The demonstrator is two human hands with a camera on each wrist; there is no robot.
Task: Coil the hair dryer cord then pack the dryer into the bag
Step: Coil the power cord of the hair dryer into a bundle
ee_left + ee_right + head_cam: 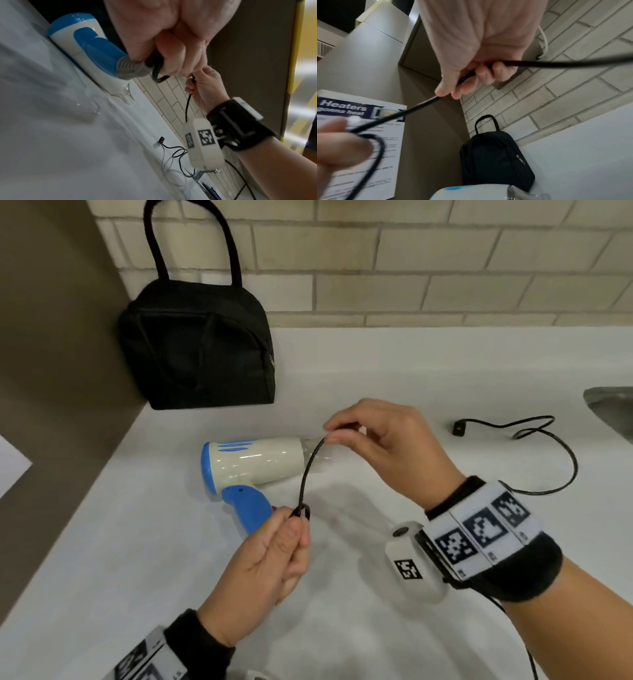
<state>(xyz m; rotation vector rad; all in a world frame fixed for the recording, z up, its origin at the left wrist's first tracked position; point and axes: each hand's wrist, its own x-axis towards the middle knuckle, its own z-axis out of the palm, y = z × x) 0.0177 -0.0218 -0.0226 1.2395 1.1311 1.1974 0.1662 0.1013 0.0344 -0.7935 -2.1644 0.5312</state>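
Observation:
A white and blue hair dryer [253, 462] lies on its side on the white counter [376, 364], its handle pointing toward me. Its black cord [308, 470] rises from my left hand [274, 546], which pinches a small loop of it beside the handle's end. My right hand [370, 440] pinches the cord higher up, above the dryer's nozzle. The cord's remainder trails right to the plug [458, 428] lying on the counter. A black zipped bag [198, 350] with tall handles stands at the back left against the wall.
A brown side wall [51, 354] bounds the counter on the left, with a tiled wall [411, 268] behind. A metal sink rim [613, 405] shows at the far right. A printed notice [363, 135] hangs on the side wall.

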